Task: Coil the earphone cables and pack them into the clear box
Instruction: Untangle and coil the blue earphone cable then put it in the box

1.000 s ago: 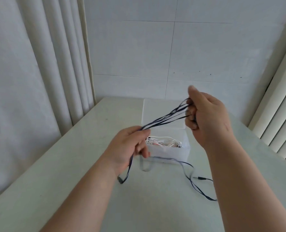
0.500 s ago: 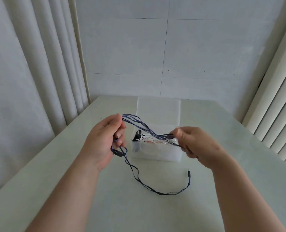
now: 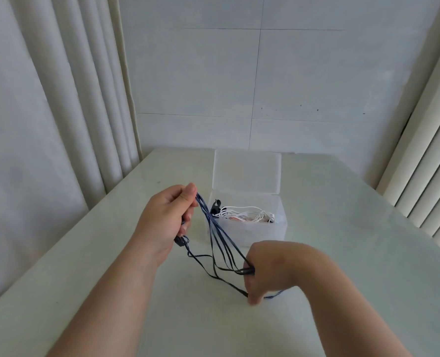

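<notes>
A dark blue earphone cable [image 3: 219, 238] runs in several loops between my two hands, in front of the clear box [image 3: 249, 234]. My left hand [image 3: 166, 219] pinches the upper end of the loops left of the box, and a short tail hangs below it. My right hand [image 3: 268, 269] grips the lower end of the loops close to the table, nearer to me. The box stands open with its lid [image 3: 247, 172] tilted back. Inside lie a coiled white earphone cable [image 3: 242, 213] and something black [image 3: 216, 206].
The pale table [image 3: 342, 253] stretches around the box. Curtains [image 3: 59, 112] hang at the left, a tiled wall stands behind, and vertical blinds [image 3: 425, 163] run along the right edge.
My right hand has swung down from above the box to near the table in front of it, drawing the loops down. My left hand rose a little. The trailing cable end left the table.
</notes>
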Demonstrator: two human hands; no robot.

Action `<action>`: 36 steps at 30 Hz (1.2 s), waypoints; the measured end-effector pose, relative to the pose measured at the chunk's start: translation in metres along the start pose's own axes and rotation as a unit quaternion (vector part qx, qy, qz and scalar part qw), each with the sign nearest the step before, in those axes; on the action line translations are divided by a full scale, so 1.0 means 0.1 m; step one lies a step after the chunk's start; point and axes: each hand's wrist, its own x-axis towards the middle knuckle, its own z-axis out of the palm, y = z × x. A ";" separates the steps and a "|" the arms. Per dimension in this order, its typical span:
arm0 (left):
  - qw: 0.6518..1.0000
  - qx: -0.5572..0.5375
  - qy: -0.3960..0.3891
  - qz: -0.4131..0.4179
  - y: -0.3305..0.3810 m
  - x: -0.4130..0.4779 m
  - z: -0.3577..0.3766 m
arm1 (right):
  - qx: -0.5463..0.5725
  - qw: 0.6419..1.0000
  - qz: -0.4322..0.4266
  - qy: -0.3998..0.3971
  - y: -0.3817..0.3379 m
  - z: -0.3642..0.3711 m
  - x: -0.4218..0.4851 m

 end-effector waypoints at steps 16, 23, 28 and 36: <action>0.987 0.052 0.145 -0.043 -0.07 0.11 -0.23 | 0.360 0.883 -0.031 0.300 0.50 -0.35 -0.32; 0.983 -0.021 0.166 -0.070 -0.06 0.11 -0.25 | 0.418 0.864 -0.015 0.280 0.57 -0.35 -0.32; 0.989 -0.022 0.135 -0.059 -0.04 0.09 -0.21 | 0.446 0.839 -0.005 0.313 0.61 -0.36 -0.28; 0.996 -0.030 0.053 -0.061 -0.04 0.05 -0.11 | 0.242 0.959 -0.032 0.146 0.46 -0.24 -0.21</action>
